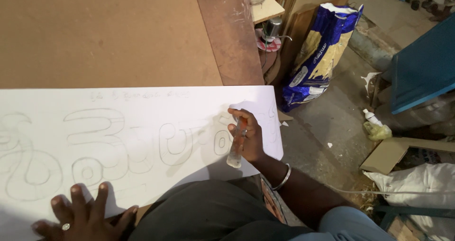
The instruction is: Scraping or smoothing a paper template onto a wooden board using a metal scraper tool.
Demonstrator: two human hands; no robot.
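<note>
A large white sheet (142,103) with big pencil-outlined letters lies across a brown board (95,32). My right hand (247,135) rests on the sheet's right end, near the last outlined letters, and grips a pen-like tool with an orange stem and a clear barrel (235,152). A metal bangle circles that wrist. My left hand (85,215), with a ring on one finger, lies flat with fingers spread on the sheet's near edge at the lower left.
A blue and yellow sack (320,51) leans beside the board at the right. A blue panel (422,65), cardboard (393,153), a white sack (417,184) and a small white bottle (372,117) lie on the dusty floor.
</note>
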